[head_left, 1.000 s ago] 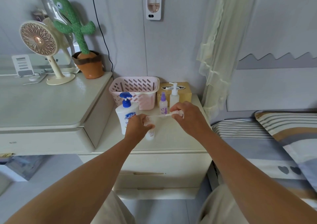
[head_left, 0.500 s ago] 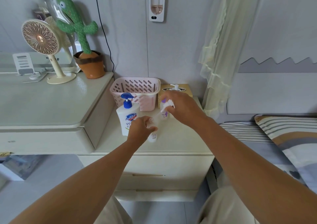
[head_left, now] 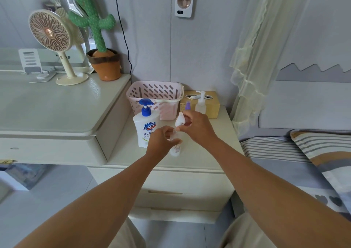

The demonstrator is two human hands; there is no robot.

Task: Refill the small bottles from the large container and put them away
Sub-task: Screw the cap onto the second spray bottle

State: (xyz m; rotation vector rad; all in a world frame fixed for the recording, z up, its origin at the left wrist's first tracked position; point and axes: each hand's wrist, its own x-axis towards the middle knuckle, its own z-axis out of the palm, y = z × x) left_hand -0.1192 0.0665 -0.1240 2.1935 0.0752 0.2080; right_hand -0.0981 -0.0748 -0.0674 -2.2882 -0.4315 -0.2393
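Left hand [head_left: 163,142] grips the small bottle [head_left: 176,149] standing on the table [head_left: 209,153]; right hand [head_left: 197,128] pinches its white pump top [head_left: 179,120] just above. A crooked twist could cross the threads, or tip the bottle against the large container [head_left: 145,127] beside the left hand.

My left hand [head_left: 163,141] grips the small bottle [head_left: 175,150], so I see only its base and a blurred printed figure. The white pump top [head_left: 180,119] pinched in my right hand [head_left: 197,128] is half covered by fingers, and I cannot tell whether it sits on the neck. That hand hides the purple-capped bottle [head_left: 188,105] below its cap. The large container [head_left: 145,123] has small print I cannot read. The top edge cuts off the plush cactus [head_left: 98,37].
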